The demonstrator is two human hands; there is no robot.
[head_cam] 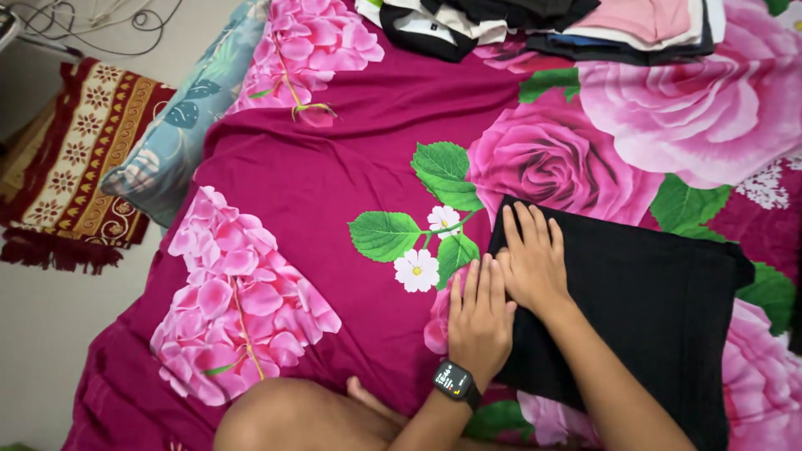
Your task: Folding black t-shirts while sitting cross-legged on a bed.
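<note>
Head view: both hands lie flat, fingers straight and together, gripping nothing. The right hand (533, 257) presses palm-down on the left end of a folded black garment (643, 309), which lies on the floral bedsheet (334, 167) at about four o'clock from the middle of the frame. The left hand (479, 317), with a dark smartwatch (456, 384) at the wrist, sits just beside the right one at its seven o'clock, touching it; its heel rests on the cloth's edge and its fingers reach over onto the sheet.

The person's bare knee (288, 413) shows at six o'clock. A stack of folded clothes (543, 25) rests at one o'clock near the top edge, well apart from the hands. A blue-grey pillow (180, 117) lies at ten o'clock, and beyond it a patterned red rug (75, 159) on the floor.

As for risks, I judge the main one to be the fold slipping: the hands weigh down only the left end, so the right part of the cloth is free and could bunch or open if the palms slide. The soft, creased sheet beneath may also drag with the cloth and spoil the flat edges. The knee lies close enough to nudge the near edge.
</note>
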